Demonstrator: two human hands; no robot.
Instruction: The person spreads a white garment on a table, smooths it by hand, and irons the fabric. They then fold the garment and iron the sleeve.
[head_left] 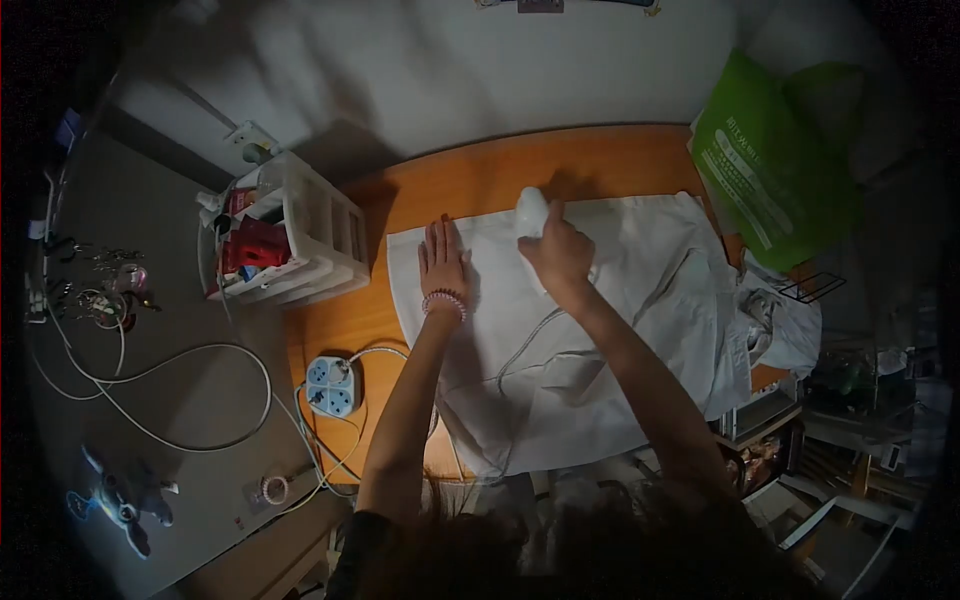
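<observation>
A white garment point(620, 250) lies spread over the wooden table, smooth at its left part and creased toward the right. My left hand point(443, 265) rests flat on its left part, fingers stretched out, with a coiled band round the wrist. My right hand point(563, 250) is wrapped round a white corded iron point(532, 208) over the upper middle of the garment. The iron's underside and part of its body are hidden. Its grey cord point(525, 345) trails down across the fabric.
A white drawer unit point(325, 225) with red items on top stands at the table's left. Below it lies a power strip point(333, 386) with plugs and cables. A green bag point(770, 165) is at the back right. Bunched white cloth point(790, 325) sits at the right edge.
</observation>
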